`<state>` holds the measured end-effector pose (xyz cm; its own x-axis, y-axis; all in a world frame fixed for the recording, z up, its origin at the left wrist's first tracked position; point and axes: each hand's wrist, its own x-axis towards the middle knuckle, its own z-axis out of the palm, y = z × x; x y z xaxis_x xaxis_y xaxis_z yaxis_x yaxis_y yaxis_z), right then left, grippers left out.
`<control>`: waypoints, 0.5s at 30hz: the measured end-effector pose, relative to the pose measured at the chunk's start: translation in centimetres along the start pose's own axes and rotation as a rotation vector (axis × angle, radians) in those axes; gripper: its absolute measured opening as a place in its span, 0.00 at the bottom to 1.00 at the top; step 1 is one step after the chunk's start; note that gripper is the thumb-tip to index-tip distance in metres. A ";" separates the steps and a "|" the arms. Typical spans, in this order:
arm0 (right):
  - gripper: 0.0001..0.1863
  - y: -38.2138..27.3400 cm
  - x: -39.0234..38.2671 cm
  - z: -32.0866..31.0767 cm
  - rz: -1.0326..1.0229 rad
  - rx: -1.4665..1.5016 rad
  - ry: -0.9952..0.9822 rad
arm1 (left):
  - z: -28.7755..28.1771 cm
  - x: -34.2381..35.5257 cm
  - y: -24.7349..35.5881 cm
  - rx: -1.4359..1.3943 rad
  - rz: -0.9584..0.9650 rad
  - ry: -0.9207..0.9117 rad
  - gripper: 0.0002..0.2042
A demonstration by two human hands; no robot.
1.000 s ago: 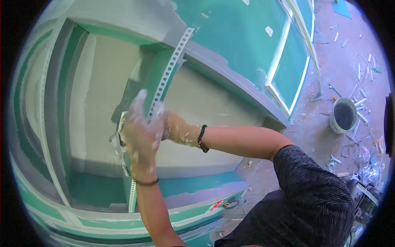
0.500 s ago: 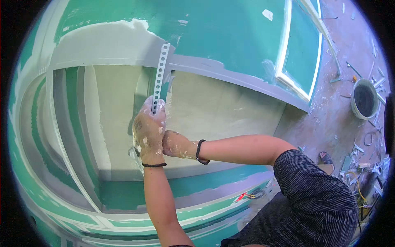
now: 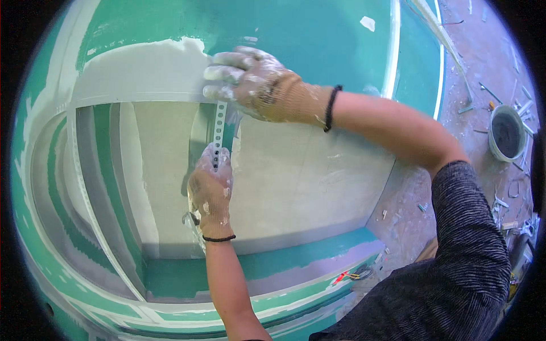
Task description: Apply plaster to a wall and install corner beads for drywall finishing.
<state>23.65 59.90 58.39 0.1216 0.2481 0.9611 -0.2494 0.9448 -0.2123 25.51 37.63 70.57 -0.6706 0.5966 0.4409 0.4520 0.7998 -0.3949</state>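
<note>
My left hand [image 3: 213, 190], in a plaster-smeared tan glove, is closed round the lower part of a white perforated corner bead [image 3: 219, 126]. The strip stands nearly upright in front of the wall recess [image 3: 296, 170]. Below this fist juts a greyish metal piece [image 3: 192, 223], too unclear to name. Over the strip's upper end is my right hand [image 3: 259, 85], gloved in the same way, with white-coated fingers spread out to the left. It hides the top of the strip. Whether its fingers touch the strip or the wall behind, I cannot tell.
Green wallboard [image 3: 318, 51] patched with grey-white filler surrounds the recess. A bucket [image 3: 506, 133] of grey matter stands on the floor to the right, among scattered offcuts. Red-handled pliers [image 3: 341, 277] lie by a cable coil at the lower ledge.
My right hand has left its place beside the left wrist and moved up to the strip's upper end, its fingers opening out. The left hand keeps its grip, slightly lower in view.
</note>
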 end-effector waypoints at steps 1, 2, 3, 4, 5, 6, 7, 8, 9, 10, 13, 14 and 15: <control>0.21 0.3 0.5 1.4 -0.120 -0.066 -0.007 | 0.0 -0.1 -0.3 0.004 0.001 0.004 0.21; 0.21 0.6 1.0 2.0 -0.121 -0.071 -0.004 | 0.1 -0.1 -0.5 0.022 0.009 0.015 0.21; 0.18 0.9 1.3 2.5 -0.151 -0.132 -0.154 | 0.2 -0.1 -0.5 0.040 0.017 0.025 0.21; 0.15 1.2 1.6 3.0 -0.178 -0.194 -0.305 | 0.1 -0.1 -0.3 0.039 0.022 0.028 0.21; 0.12 1.1 2.4 3.4 -0.102 -0.091 -0.450 | -0.2 -0.2 -0.2 -0.001 0.015 0.022 0.21; 0.12 1.3 2.4 3.4 -0.098 -0.091 -0.448 | -0.4 -0.3 0.0 -0.040 0.007 0.016 0.21; 0.11 1.6 2.5 3.3 -0.145 -0.125 -0.364 | -0.5 -0.2 0.1 -0.037 0.010 0.016 0.21; 0.09 1.9 2.2 3.5 -0.191 -0.155 -0.283 | -0.4 -0.2 0.0 -0.020 0.008 0.017 0.21; 0.09 2.1 2.0 3.7 -0.187 -0.152 -0.283 | -0.3 -0.2 0.0 -0.004 0.006 0.017 0.20; 0.07 2.2 1.8 4.0 -0.221 -0.114 -0.203 | -0.2 -0.2 0.1 0.000 0.005 0.014 0.20; 0.02 2.9 1.8 4.4 -0.324 -0.009 0.040 | -0.3 -0.3 0.6 -0.111 -0.119 -0.043 0.20; 0.01 3.0 2.0 4.6 -0.359 0.028 0.123 | -0.4 -0.3 0.6 -0.070 -0.086 -0.037 0.20; 0.01 3.1 2.1 4.8 -0.357 0.031 0.124 | -0.5 -0.4 0.6 -0.030 -0.055 -0.032 0.20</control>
<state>18.57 62.31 60.57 0.3207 -0.0702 0.9446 -0.1987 0.9701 0.1395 26.32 37.92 70.59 -0.7131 0.5500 0.4348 0.4313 0.8330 -0.3464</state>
